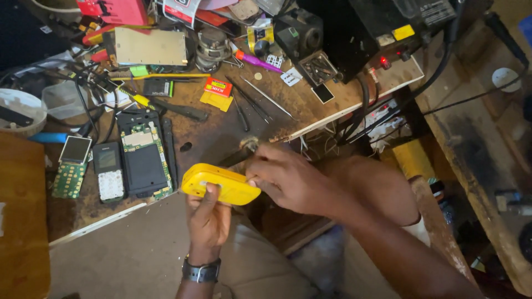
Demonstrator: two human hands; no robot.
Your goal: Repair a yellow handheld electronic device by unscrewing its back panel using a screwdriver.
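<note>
Left hand (208, 218) was clamped on the yellow phone shell (220, 184), thumb pressed on top, holding it just off the near edge of the workbench (221, 135). Right hand (288, 180) was closed round a thin tool (250, 145), fingertips touching the shell's right end; the tool tip itself was too blurred to place. Looked like the prying or fitting stage on the shell, with an opened phone (143, 155) lying bare on the bench; next move called for a steady left grip and light, precise pressure at that end.
</note>
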